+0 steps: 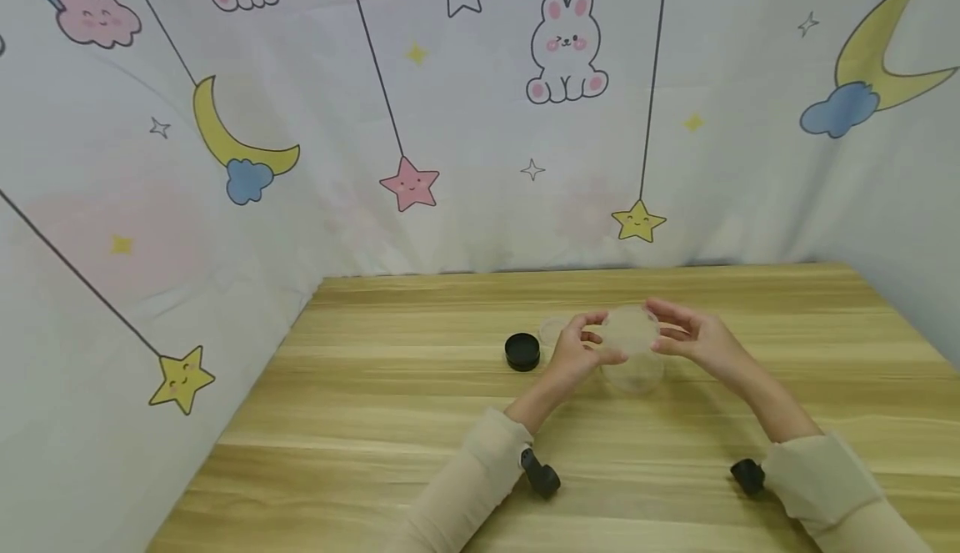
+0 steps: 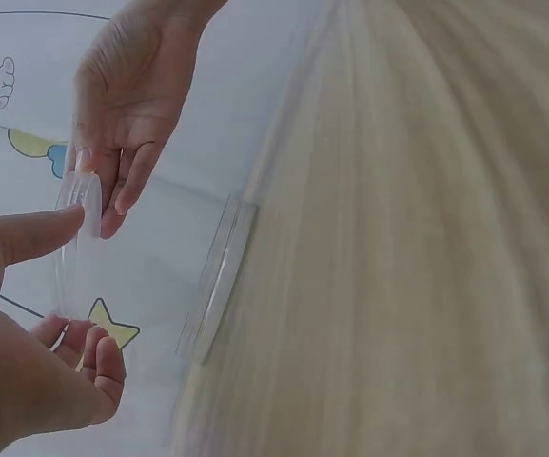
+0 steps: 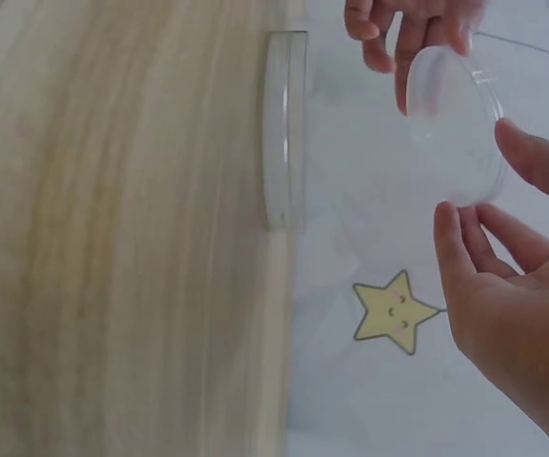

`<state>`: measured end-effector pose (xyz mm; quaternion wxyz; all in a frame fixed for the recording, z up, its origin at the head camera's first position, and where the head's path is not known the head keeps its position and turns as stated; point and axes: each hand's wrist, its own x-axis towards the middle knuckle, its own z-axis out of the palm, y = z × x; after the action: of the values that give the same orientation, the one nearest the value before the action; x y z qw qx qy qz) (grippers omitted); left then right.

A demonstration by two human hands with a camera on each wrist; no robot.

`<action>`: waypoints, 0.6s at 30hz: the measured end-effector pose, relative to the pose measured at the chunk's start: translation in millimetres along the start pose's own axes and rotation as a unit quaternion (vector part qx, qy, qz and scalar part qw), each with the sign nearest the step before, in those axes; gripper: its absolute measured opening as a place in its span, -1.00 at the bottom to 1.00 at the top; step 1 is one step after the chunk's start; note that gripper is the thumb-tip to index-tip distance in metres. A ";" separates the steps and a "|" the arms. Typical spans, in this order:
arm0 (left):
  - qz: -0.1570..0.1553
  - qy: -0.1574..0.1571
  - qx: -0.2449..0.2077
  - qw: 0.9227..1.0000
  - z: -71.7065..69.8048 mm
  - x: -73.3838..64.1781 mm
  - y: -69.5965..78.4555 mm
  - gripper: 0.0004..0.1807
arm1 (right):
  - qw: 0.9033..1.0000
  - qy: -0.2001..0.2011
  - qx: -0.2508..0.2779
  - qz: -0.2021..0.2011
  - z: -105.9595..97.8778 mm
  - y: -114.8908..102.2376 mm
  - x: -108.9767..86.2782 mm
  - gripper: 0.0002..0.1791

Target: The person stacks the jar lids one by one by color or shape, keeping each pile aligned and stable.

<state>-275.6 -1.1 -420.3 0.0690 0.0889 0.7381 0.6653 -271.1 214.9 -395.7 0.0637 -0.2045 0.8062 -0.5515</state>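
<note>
A shallow, clear round petri dish (image 1: pixel 630 326), whitish and see-through, is held above the table between both hands. My left hand (image 1: pixel 576 353) grips its left rim, thumb on the near side and fingers behind. On the opposite rim, my right hand (image 1: pixel 703 340) pinches it between thumb and fingertips. The right wrist view shows the held dish (image 3: pixel 450 124) tilted, its flat face visible. Beneath it, a second clear round dish (image 1: pixel 633 376) lies flat on the table; its low side wall (image 2: pixel 225 276) shows in the left wrist view.
A black round lid-like piece (image 1: pixel 522 352) lies left of the left hand. Just behind that hand is another clear disc (image 1: pixel 552 331), partly hidden. The wooden table (image 1: pixel 375 419) ends at a printed white curtain (image 1: pixel 480 236) at the back and sides.
</note>
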 end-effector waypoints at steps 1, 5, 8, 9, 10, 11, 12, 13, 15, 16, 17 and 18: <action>0.000 -0.001 0.002 1.000 0.2 0.4 -1.2 -0.32 | 1.000 -0.002 -0.005 -0.001 -0.2 0.9 0.0 -0.27; 0.003 0.001 0.012 1.000 1.3 2.2 -4.8 -0.31 | 1.000 -0.012 -0.018 0.003 -1.9 5.3 0.1 -0.28; 0.005 0.004 0.021 1.000 2.3 2.8 -6.9 -0.32 | 0.999 -0.018 -0.032 0.006 -3.5 9.2 0.9 -0.28; 0.006 0.004 0.025 1.000 2.5 2.9 -7.6 -0.32 | 0.999 -0.019 -0.038 0.008 -4.0 10.7 1.2 -0.28; 0.004 0.002 0.027 1.000 3.1 3.0 -8.3 -0.32 | 0.999 -0.020 -0.045 0.010 -4.6 12.1 1.3 -0.27; 0.001 0.000 0.028 1.000 3.6 3.0 -9.0 -0.32 | 0.998 -0.022 -0.054 0.013 -5.3 13.5 1.4 -0.27; -0.001 -0.001 0.030 1.000 4.0 2.9 -10.1 -0.32 | 0.998 -0.023 -0.061 0.015 -5.7 15.0 1.5 -0.26; -0.003 -0.003 0.032 0.999 4.6 2.9 -11.0 -0.32 | 0.997 -0.026 -0.066 0.018 -6.1 16.5 1.4 -0.25; -0.006 -0.004 0.037 0.999 5.7 2.8 -13.8 -0.32 | 0.997 -0.033 -0.072 0.025 -6.7 19.5 1.2 -0.24; -0.008 -0.003 0.038 0.999 6.4 2.6 -15.2 -0.32 | 0.996 -0.038 -0.073 0.028 -6.7 20.8 1.1 -0.23; -0.006 -0.003 0.041 0.999 6.9 2.5 -16.7 -0.32 | 0.996 -0.043 -0.074 0.028 -6.4 22.0 1.0 -0.23; -0.004 -0.002 0.045 0.999 7.3 2.4 -18.5 -0.33 | 0.996 -0.049 -0.070 0.029 -6.1 23.1 0.8 -0.22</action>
<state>-277.1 4.7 -439.4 0.0691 0.0897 0.7675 0.6310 -279.8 227.0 -414.4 0.1046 -0.2115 0.8443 -0.4812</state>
